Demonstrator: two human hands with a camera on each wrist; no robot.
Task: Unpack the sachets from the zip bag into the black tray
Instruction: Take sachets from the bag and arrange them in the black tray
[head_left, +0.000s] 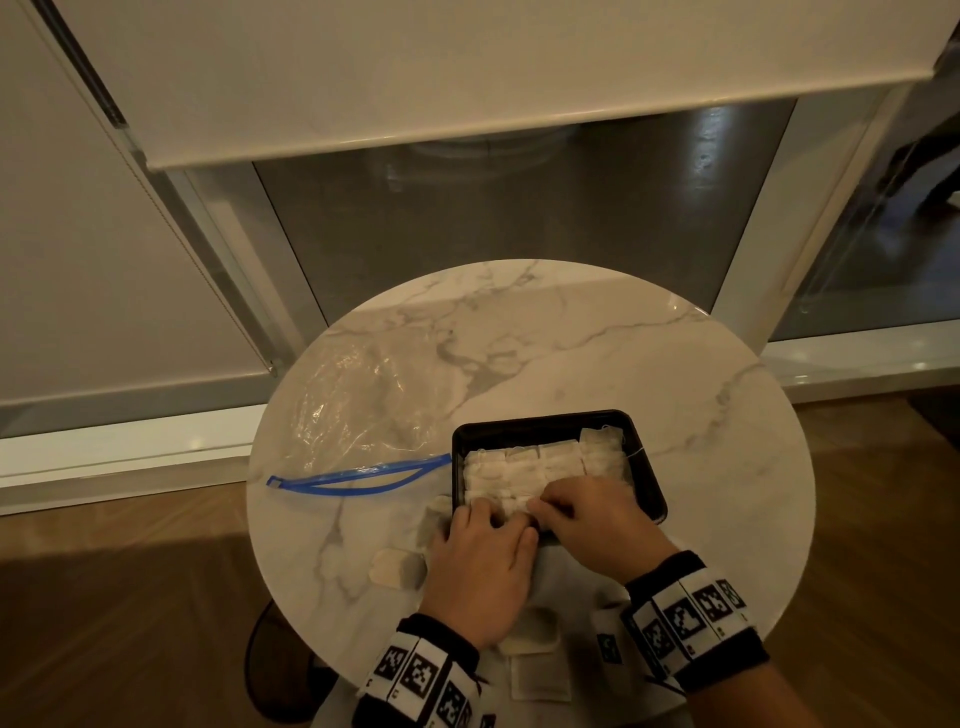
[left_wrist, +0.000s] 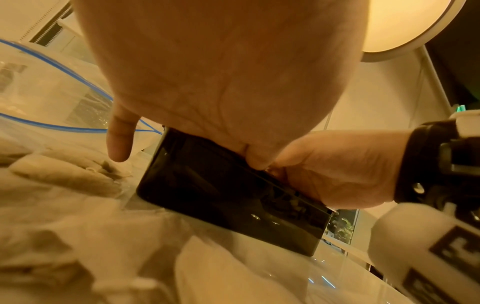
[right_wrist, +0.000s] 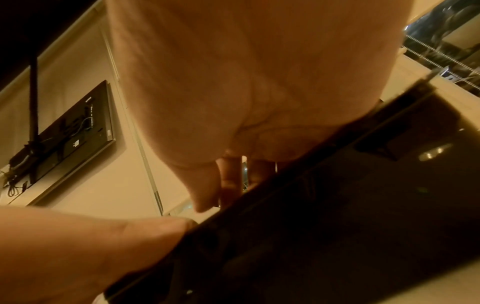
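The black tray (head_left: 540, 418) sits near the table's front and holds several pale sachets (head_left: 524, 467) in packed rows. Both hands meet at its near edge. My left hand (head_left: 488, 519) curls over the near left corner, fingertips hidden; its little finger (left_wrist: 118, 135) hangs free beside the tray wall (left_wrist: 233, 205). My right hand (head_left: 550, 506) reaches in over the rim (right_wrist: 337, 226), thumb and fingers (right_wrist: 230, 181) close together on a front-row sachet. The clear zip bag (head_left: 358, 410) with a blue zip lies flat to the left, mouth agape (left_wrist: 52, 92).
Loose sachets (head_left: 395, 566) lie on the round marble table (head_left: 649, 364) left of my hands, more (head_left: 537, 675) near the front edge and beside the tray (left_wrist: 64, 174). A window and blind stand behind the table; wood floor surrounds it.
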